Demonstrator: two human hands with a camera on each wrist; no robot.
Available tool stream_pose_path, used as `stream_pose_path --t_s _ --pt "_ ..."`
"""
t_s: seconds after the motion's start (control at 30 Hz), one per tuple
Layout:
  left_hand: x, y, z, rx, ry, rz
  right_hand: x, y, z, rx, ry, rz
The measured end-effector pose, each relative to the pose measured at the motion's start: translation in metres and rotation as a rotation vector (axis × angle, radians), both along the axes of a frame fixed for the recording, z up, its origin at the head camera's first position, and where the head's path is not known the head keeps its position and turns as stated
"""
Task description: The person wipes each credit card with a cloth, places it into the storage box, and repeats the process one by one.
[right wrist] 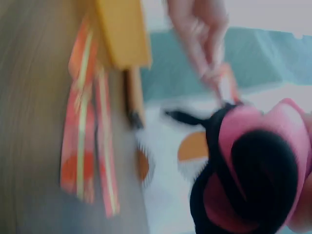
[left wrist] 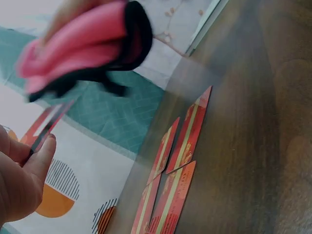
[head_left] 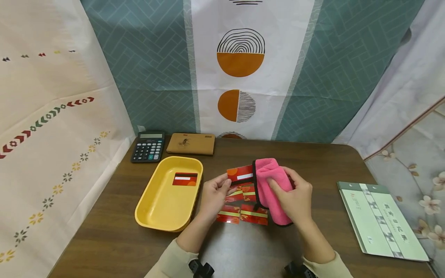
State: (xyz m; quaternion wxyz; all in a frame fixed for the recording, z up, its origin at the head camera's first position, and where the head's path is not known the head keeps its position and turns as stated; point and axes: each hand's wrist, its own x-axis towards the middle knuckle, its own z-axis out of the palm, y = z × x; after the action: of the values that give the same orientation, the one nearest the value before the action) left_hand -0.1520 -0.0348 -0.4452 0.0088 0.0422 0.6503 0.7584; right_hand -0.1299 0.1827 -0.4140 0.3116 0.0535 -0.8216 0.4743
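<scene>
My left hand (head_left: 214, 194) pinches a red and orange card (head_left: 240, 173) with a white strip and a dark stripe by its left end. A pink cloth (head_left: 272, 189) with black edging is gripped in my right hand (head_left: 296, 195), bunched in its fingers. The cloth's black edge lies against the card's right part in the head view. Below both hands, several red cards (head_left: 254, 214) with yellow stripes lie on the table in rows; the left wrist view shows these cards (left wrist: 170, 195) flat on the wood. Blur softens the cloth (right wrist: 263, 170) in the right wrist view.
A yellow tray (head_left: 149, 208) stands at left with one red card (head_left: 185, 179) in it. Behind it are a calculator (head_left: 148, 146) and a brown notebook (head_left: 191, 144). A green and white pad (head_left: 382, 220) lies at the right of the brown table (head_left: 114, 247).
</scene>
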Motion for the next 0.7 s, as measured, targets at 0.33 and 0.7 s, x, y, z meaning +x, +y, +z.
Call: stream_pose_path --t_s 0.33,0.7 --pt "0.008 0.014 -0.002 -0.148 0.162 0.007 0.009 -0.039 -0.004 0.084 0.063 0.144" --pt "0.010 -0.001 0.007 -0.088 0.086 -0.073 0.000 -0.010 -0.013 0.141 0.087 -0.040"
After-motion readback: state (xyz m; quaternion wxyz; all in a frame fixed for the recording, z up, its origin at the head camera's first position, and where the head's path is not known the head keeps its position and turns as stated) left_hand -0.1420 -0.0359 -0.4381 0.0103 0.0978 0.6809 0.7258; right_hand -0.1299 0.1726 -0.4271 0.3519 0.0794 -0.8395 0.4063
